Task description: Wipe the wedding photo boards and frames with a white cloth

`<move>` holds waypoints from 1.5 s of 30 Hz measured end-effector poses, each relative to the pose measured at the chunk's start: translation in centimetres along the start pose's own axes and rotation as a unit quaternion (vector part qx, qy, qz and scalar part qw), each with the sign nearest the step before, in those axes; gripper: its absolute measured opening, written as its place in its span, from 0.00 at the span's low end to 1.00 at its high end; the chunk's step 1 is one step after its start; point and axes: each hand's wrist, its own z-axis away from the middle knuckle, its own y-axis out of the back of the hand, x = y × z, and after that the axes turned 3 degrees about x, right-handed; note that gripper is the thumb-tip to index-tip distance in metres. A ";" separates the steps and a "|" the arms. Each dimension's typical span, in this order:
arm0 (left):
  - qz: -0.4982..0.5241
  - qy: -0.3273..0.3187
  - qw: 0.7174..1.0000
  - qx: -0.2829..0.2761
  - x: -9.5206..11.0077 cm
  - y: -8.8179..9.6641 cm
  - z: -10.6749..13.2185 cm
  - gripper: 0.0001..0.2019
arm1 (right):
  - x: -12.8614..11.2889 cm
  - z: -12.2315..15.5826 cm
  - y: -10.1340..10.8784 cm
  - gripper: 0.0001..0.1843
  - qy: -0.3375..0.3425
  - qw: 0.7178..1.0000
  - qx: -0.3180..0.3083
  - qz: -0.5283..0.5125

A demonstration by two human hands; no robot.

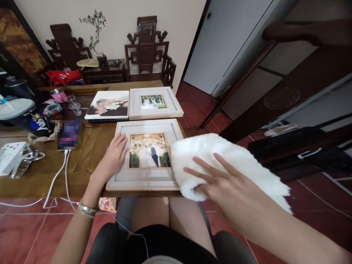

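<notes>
A light wooden picture frame lies flat at the table's near edge, holding a photo of a couple in front of a decorated arch. My left hand rests on the frame's left side, fingers stretched over the edge and the pale mat. In my right hand is a fluffy white cloth, with the fingers spread over its top and the thumb tucked against its fold. The cloth covers the frame's right edge and hangs out past the table. Whatever lies under it is hidden.
Behind stand a second photo frame and a white photo album. To the left are a phone with white cables, a power strip, a clear hair claw and a dark tumbler. A wooden chair stands right.
</notes>
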 end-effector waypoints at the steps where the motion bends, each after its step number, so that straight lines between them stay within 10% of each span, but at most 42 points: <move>1: 0.000 0.001 1.000 -0.004 0.1 0.0 0.0 0.24 | 0.3 -0.5 -0.2 0.23 -0.010 1.000 0.004 0.013; 9: 0.065 -0.009 0.997 0.048 0.3 -0.3 0.4 0.20 | 3.7 -10.6 -0.6 0.28 -0.098 0.990 0.086 0.062; 14: 0.077 -0.037 0.995 0.050 0.5 -0.1 0.2 0.18 | 0.6 -18.2 0.4 0.28 0.032 0.985 0.168 0.034; 20: 0.072 -0.036 0.995 0.053 0.6 0.3 0.1 0.16 | -2.2 -23.3 -0.7 0.20 0.101 0.989 0.098 0.039; 37: 0.091 -0.024 0.993 0.066 0.0 -0.4 0.0 0.17 | 7.5 -13.4 -1.2 0.30 -0.098 0.993 0.004 0.073; 45: 0.095 -0.023 0.992 0.075 -0.4 -0.3 0.0 0.27 | 2.2 -6.9 0.2 0.27 -0.038 0.999 -0.013 0.032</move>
